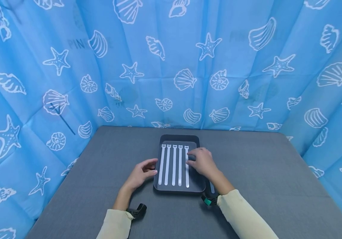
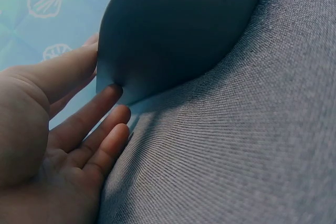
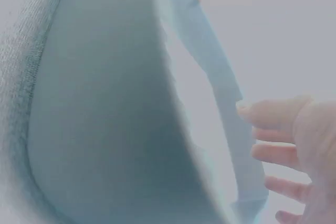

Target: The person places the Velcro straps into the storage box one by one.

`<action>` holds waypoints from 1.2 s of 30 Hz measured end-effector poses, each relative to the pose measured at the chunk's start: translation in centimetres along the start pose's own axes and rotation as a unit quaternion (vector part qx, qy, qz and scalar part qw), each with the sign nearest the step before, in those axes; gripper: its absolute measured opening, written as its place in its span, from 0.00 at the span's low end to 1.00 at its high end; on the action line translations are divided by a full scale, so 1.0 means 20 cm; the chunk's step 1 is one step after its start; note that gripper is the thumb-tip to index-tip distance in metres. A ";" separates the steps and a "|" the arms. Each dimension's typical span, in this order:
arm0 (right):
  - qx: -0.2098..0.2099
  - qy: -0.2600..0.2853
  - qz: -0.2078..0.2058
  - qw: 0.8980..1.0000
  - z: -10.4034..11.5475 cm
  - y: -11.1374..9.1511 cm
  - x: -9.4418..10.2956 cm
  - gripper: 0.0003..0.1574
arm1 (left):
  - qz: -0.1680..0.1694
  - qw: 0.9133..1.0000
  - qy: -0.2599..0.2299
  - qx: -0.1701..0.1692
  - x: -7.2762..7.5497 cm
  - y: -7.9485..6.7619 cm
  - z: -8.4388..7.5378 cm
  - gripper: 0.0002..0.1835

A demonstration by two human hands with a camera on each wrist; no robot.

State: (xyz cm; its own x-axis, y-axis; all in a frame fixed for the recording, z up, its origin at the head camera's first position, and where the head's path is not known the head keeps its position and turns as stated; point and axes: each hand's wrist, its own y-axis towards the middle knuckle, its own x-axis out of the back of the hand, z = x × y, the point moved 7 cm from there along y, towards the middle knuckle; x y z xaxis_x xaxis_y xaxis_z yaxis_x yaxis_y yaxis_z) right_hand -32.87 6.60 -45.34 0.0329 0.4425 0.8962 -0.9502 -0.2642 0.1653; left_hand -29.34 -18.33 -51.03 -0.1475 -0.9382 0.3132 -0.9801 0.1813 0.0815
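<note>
A dark grey rectangular tray (image 1: 178, 189) with raised walls lies on the table. Inside it, several long white straps (image 1: 174, 166) with slotted heads run side by side, heads toward the far end. My left hand (image 1: 139, 174) is at the tray's left side, fingers loosely bent. In the left wrist view a fingertip meets the tray's outer wall (image 2: 173, 30), and the thumb lies along its rim. My right hand (image 1: 202, 161) reaches over the right wall, fingertips at the rightmost strap (image 1: 187, 176). In the right wrist view its fingers (image 3: 275, 156) are spread and nearly straight.
Grey cloth covers the table (image 1: 263, 172). A blue curtain (image 1: 165, 83) printed with shells and starfish hangs behind and at both sides. Beside the tray's near right corner, a dark item with a pale strip (image 1: 212, 187) is partly hidden by the right wrist.
</note>
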 end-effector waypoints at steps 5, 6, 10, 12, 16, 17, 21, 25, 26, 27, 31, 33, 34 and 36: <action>-0.018 0.064 -0.021 0.998 -0.04 -0.06 0.10 0.21 | -0.002 1.000 0.012 -0.006 -0.01 -0.02 -0.07 0.25; -0.022 0.073 -0.026 0.997 -0.05 -0.07 0.12 0.20 | 0.001 1.000 0.012 -0.007 -0.02 -0.03 -0.09 0.25; -0.040 0.101 -0.049 0.993 -0.10 -0.12 0.16 0.18 | 0.010 1.000 0.004 -0.017 -0.03 -0.03 -0.10 0.26; -0.047 0.115 -0.063 0.990 -0.13 -0.14 0.17 0.17 | 0.008 1.000 0.004 -0.014 -0.03 -0.02 -0.06 0.26; -0.078 0.135 -0.081 0.984 -0.22 -0.18 0.15 0.15 | 0.001 1.000 0.009 -0.007 -0.02 0.00 0.00 0.26; -0.085 0.139 -0.084 0.983 -0.24 -0.19 0.15 0.15 | 0.000 1.000 0.010 -0.006 -0.01 0.00 0.01 0.26; -0.100 0.150 -0.090 0.979 -0.31 -0.21 0.12 0.13 | -0.001 1.000 0.007 -0.006 -0.01 0.00 0.01 0.26; -0.114 0.154 -0.084 0.978 -0.36 -0.24 0.10 0.13 | -0.001 1.000 0.001 -0.006 -0.01 0.00 0.00 0.26; -0.119 0.153 -0.079 0.978 -0.37 -0.24 0.09 0.13 | -0.002 1.000 0.001 -0.006 -0.01 0.00 0.00 0.26; -0.123 0.149 -0.073 0.978 -0.38 -0.24 0.09 0.13 | -0.002 1.000 0.000 -0.004 -0.01 0.00 0.00 0.26; -0.127 0.135 -0.062 0.981 -0.40 -0.24 0.06 0.13 | -0.002 1.000 0.003 -0.001 -0.01 0.00 0.01 0.26; -0.125 0.130 -0.059 0.982 -0.40 -0.23 0.05 0.13 | -0.001 1.000 0.007 -0.001 -0.01 0.00 0.01 0.25; -0.125 0.128 -0.057 0.982 -0.41 -0.23 0.05 0.14 | -0.001 1.000 0.008 0.000 -0.01 0.00 0.01 0.25; -0.125 0.122 -0.051 0.983 -0.41 -0.22 0.03 0.16 | -0.001 1.000 0.010 0.002 -0.01 0.00 0.01 0.25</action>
State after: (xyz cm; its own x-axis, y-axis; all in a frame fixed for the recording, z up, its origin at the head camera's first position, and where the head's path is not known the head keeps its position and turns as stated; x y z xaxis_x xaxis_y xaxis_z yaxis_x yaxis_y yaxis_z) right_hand -31.16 15.13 -48.85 0.0859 0.6559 0.7499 -0.9932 -0.0027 0.1161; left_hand -29.33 -18.24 -51.34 -0.1436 -0.9323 0.3318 -0.9808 0.1789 0.0782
